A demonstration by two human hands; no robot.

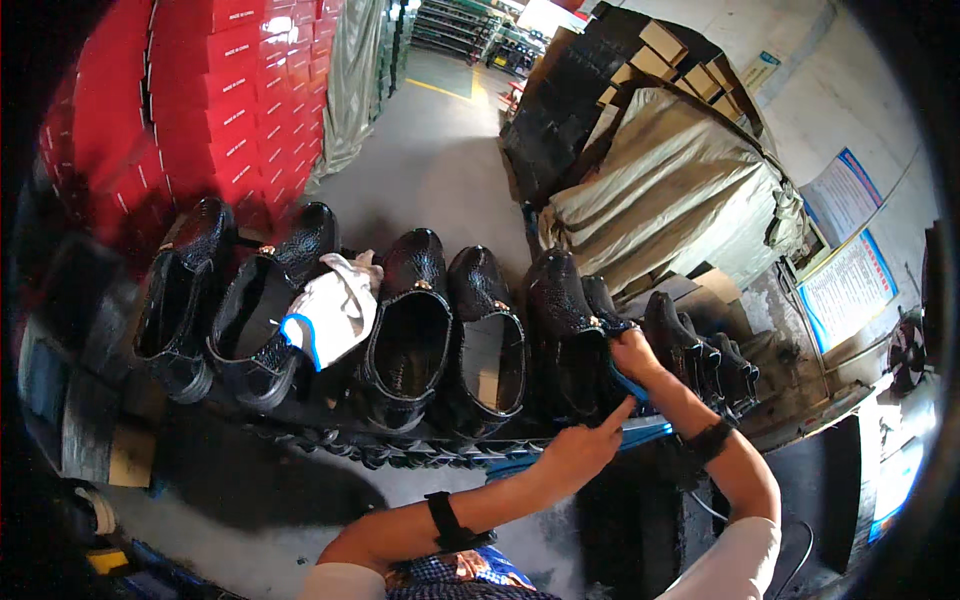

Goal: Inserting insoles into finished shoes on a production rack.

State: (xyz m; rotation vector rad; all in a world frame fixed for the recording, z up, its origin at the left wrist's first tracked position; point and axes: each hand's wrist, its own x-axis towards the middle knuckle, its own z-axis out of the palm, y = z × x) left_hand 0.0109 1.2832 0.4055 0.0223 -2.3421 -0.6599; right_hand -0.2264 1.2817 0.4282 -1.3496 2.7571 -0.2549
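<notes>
A row of glossy black textured ankle boots (410,335) stands on a dark rack (400,450) in front of me. My right hand (636,357) is closed on the rim of one black boot (565,335) toward the right of the row, with a blue strip (630,386) showing under its fingers. My left hand (583,447) is just below it, fingers curled and the index finger stretched up to touch that blue strip. Both wrists carry black bands.
A white glove with a blue cuff (335,312) lies across the boots on the left. Red boxes (215,110) are stacked at the back left, and tarp-covered stacks (670,190) stand at the back right. A grey floor aisle (430,160) runs between them.
</notes>
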